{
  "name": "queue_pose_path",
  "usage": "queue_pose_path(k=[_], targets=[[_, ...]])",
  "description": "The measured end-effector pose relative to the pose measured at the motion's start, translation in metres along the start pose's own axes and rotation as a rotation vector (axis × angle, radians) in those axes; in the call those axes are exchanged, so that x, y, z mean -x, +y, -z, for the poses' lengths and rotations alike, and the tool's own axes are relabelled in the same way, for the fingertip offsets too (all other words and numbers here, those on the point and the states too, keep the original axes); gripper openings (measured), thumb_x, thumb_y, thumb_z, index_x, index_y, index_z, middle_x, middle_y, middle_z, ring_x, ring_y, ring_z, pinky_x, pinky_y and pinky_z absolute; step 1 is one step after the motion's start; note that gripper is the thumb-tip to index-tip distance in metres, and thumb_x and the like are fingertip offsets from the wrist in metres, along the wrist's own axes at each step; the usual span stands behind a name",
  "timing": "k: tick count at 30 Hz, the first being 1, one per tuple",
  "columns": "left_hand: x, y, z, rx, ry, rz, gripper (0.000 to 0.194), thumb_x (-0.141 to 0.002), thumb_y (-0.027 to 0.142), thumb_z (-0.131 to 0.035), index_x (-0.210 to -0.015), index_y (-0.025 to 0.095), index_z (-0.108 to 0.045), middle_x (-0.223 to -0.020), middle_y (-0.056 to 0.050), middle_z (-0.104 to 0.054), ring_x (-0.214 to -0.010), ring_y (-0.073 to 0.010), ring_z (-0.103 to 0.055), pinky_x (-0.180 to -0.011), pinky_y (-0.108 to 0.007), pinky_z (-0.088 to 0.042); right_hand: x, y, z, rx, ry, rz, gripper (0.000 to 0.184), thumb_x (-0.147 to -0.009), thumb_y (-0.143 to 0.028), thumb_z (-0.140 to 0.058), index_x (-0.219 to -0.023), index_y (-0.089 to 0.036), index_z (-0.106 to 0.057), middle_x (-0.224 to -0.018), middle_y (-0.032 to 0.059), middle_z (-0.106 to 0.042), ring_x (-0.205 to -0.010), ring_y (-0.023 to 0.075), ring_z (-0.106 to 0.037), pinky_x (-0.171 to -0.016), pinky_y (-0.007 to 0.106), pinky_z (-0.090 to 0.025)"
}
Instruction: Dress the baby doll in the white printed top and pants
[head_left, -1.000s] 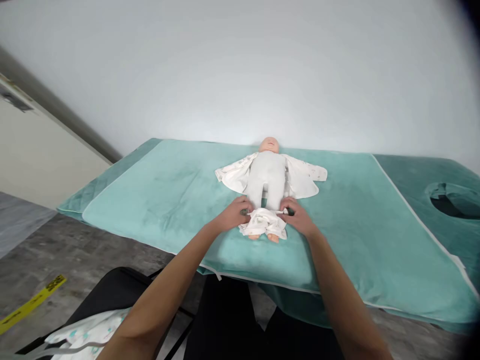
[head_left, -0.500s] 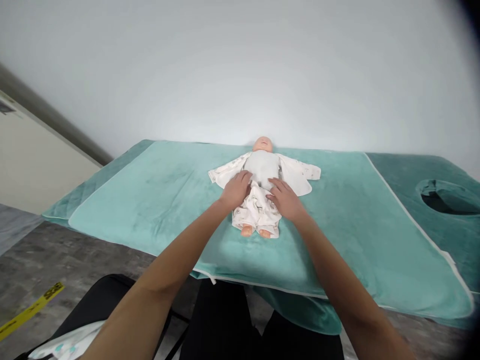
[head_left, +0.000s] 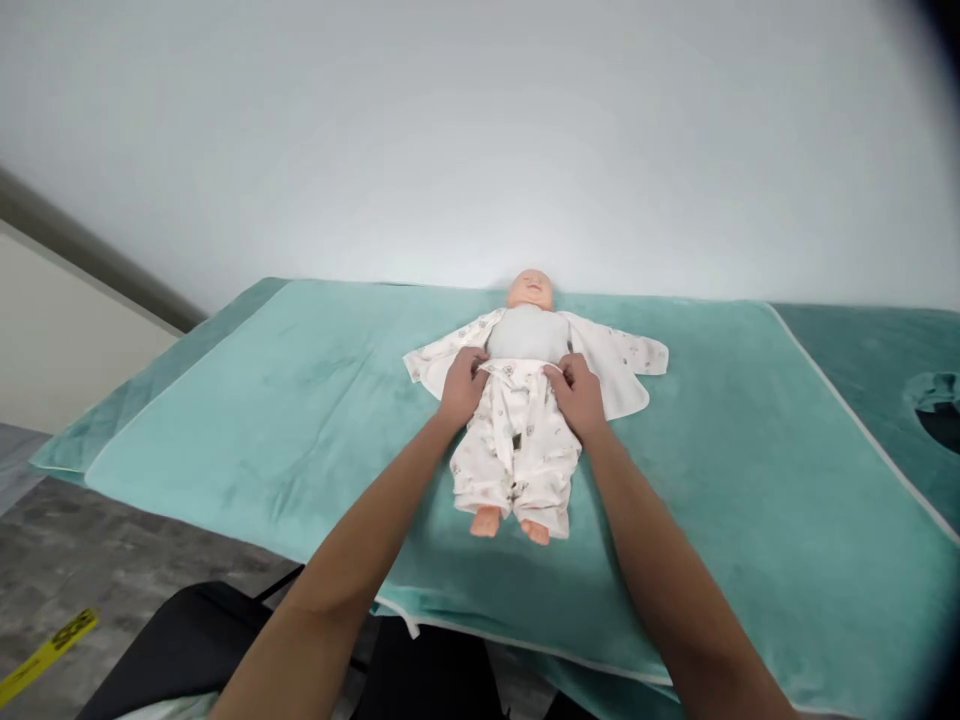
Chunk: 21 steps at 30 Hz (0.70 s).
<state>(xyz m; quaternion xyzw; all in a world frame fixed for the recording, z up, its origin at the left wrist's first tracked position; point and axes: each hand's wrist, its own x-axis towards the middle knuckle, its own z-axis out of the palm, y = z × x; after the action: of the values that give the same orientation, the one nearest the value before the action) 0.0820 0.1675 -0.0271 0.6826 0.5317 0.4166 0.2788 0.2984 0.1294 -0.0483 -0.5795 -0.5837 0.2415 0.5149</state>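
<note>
A baby doll (head_left: 531, 288) lies on its back, head toward the wall and feet toward me. Its white printed jacket (head_left: 611, 365) is spread open, sleeves out to both sides, over a pale grey torso. White printed baby pants (head_left: 517, 430) cover the legs, with both feet showing below the cuffs. My left hand (head_left: 463, 385) is closed on the waistband at the doll's left-hand side in view. On the opposite side, my right hand (head_left: 577, 395) pinches the waistband with curled fingers. The waistband runs straight across the belly between my hands.
The doll rests on a teal padded bed (head_left: 322, 400) set against a white wall (head_left: 450, 130). At far right the bed has a face hole (head_left: 939, 410). A black chair (head_left: 187, 640) stands at lower left, near yellow tape (head_left: 49, 655) on the floor.
The bunched pants top has been drawn up and straightened across the doll's belly. Both my hands have closed on the waistband. The view has moved closer to the doll.
</note>
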Motion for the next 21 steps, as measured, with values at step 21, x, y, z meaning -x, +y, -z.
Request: queue_pose_path(k=[21], targets=[[-0.002,-0.041,0.022,0.136,-0.415,-0.134,0.033,-0.081,0.050,-0.074,-0.092,0.022,-0.061,-0.139,-0.010,-0.041,-0.132,-0.0260,-0.044,-0.105,-0.036,-0.047,-0.006,-0.008,0.031,-0.026,-0.492,0.118,0.020,-0.084,-0.036,-0.071,-0.084,-0.021,-0.058,-0.097,0.0020,-0.049,-0.075,0.0134,-0.048,-0.067,0.029,-0.044]])
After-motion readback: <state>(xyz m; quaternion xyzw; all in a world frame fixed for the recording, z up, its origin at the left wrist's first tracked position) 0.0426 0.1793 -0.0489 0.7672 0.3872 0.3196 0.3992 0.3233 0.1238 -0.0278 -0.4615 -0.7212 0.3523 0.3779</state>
